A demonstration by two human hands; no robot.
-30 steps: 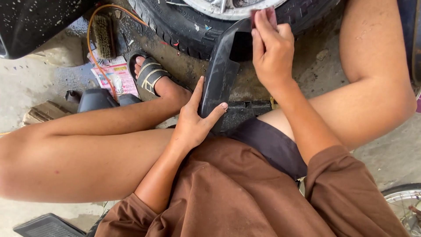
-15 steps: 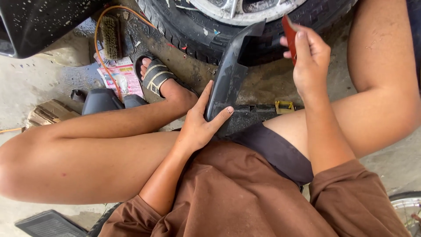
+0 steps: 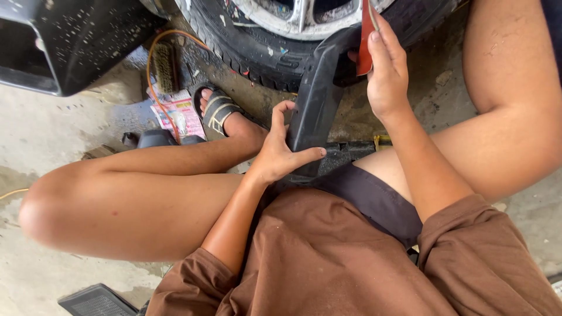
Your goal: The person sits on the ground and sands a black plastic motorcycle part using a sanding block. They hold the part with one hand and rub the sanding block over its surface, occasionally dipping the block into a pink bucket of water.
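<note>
Black plastic is what we have in hand: a long, curved black trim piece (image 3: 316, 99) stands nearly upright between our knees, its lower end resting by the dark block (image 3: 345, 153) on the concrete floor (image 3: 52, 134) and its upper end leaning against the tyre (image 3: 246, 50) of the wheel in front of us. Our left hand (image 3: 280, 153) is clamped on the lower part of the piece, thumb on the near face and fingers wrapped around its left edge. Our right hand (image 3: 386, 73) is closed around a flat red tool (image 3: 366, 38), held upright with its edge just beside the top of the trim piece; we cannot tell whether the two touch. The wheel's silver rim (image 3: 293, 14) shows above the tyre.

We see no open container with visible contents. A dark box-like part (image 3: 64, 44), speckled with mud, sits at the upper left. Near our sandalled foot (image 3: 216, 111) lie a wire brush (image 3: 167, 67), an orange cable (image 3: 153, 88) looping over it, and a pink printed paper (image 3: 175, 114) flat on the floor. A dark ribbed tray corner (image 3: 96, 301) shows at the bottom left edge, its inside hidden from us.
</note>
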